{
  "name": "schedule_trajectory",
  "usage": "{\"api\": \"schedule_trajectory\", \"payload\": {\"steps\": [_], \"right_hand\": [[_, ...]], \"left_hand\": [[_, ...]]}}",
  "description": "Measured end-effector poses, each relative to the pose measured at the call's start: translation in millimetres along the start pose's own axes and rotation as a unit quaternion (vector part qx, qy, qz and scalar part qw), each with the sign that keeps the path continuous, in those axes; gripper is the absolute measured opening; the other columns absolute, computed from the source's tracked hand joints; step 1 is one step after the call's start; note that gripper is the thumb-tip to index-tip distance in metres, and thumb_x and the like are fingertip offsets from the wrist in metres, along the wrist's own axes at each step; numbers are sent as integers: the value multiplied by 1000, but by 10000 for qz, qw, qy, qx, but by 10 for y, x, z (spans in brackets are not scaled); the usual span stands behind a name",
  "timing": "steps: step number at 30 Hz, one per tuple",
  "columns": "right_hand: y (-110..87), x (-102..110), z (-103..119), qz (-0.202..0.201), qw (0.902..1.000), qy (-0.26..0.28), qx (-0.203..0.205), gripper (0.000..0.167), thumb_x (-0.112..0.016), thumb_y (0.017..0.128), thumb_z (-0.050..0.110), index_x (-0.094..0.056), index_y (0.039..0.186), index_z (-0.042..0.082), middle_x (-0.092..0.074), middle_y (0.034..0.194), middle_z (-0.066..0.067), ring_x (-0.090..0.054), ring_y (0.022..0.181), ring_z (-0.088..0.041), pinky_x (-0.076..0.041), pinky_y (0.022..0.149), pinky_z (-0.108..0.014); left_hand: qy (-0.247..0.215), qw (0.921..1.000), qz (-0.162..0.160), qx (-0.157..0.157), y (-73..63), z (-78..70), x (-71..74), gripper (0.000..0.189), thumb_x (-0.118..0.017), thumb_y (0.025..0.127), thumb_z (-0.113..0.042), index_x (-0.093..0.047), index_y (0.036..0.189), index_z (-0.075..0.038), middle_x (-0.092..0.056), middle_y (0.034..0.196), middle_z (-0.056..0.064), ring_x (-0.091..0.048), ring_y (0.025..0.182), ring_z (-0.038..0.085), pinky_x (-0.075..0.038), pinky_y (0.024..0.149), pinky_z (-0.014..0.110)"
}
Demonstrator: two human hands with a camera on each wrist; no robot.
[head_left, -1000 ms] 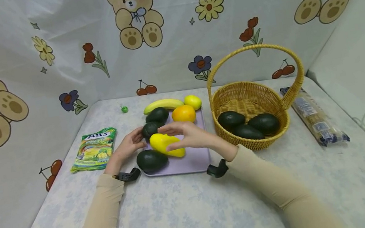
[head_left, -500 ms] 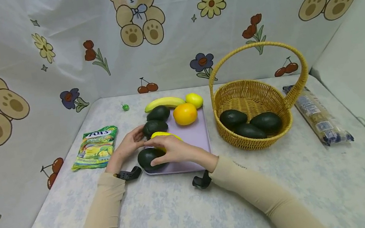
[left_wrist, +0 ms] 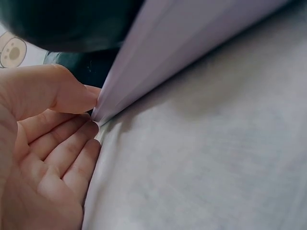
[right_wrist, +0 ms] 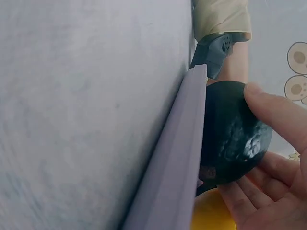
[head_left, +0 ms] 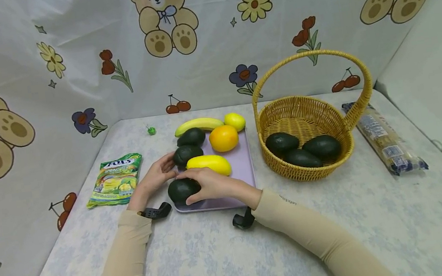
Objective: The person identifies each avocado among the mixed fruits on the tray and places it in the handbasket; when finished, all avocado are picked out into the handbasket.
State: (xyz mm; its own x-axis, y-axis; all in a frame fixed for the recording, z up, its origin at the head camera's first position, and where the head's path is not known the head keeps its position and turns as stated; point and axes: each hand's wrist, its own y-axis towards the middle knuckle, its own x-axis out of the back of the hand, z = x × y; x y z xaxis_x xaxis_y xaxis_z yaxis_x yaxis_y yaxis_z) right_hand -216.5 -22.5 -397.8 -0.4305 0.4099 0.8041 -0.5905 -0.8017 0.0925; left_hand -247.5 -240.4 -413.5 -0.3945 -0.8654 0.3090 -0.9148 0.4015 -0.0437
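Note:
My right hand [head_left: 216, 185] grips a dark green avocado [head_left: 181, 191] at the front left of the lilac tray [head_left: 243, 165]. In the right wrist view its thumb is on one side of the avocado [right_wrist: 235, 136] and the fingers on the other. My left hand [head_left: 156, 176] pinches the tray's left rim; the left wrist view shows the thumb against the rim [left_wrist: 106, 98], fingers beside it. Two more avocados [head_left: 187, 155] lie along the tray's left side. A long yellow mango-like fruit [head_left: 213, 163] lies just behind my right hand.
An orange fruit [head_left: 224, 138], a lemon [head_left: 235, 121] and a banana [head_left: 199, 124] are at the tray's back. A wicker basket [head_left: 301, 108] to the right holds several avocados. A candy bag [head_left: 115, 180] lies left, a long plastic packet [head_left: 384, 138] far right, a small green item [head_left: 151, 131] behind.
My right hand has moved left and toward me, from the yellow fruit to the front avocado, and taken hold of it. The yellow fruit now lies a little further right. My left hand has stayed put.

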Motion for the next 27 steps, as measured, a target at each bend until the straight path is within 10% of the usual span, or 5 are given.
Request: {"api": "schedule_trajectory", "payload": {"steps": [27], "right_hand": [[-268, 560, 255, -205, 9839, 1063, 1424, 60, -72, 78, 23, -52, 134, 15, -51, 132, 8, -47, 112, -6, -45, 92, -29]], "left_hand": [[274, 9994, -189, -18, 125, 331, 67, 63, -58, 93, -10, -28, 148, -3, -29, 150, 17, -30, 136, 32, -27, 110, 44]]}}
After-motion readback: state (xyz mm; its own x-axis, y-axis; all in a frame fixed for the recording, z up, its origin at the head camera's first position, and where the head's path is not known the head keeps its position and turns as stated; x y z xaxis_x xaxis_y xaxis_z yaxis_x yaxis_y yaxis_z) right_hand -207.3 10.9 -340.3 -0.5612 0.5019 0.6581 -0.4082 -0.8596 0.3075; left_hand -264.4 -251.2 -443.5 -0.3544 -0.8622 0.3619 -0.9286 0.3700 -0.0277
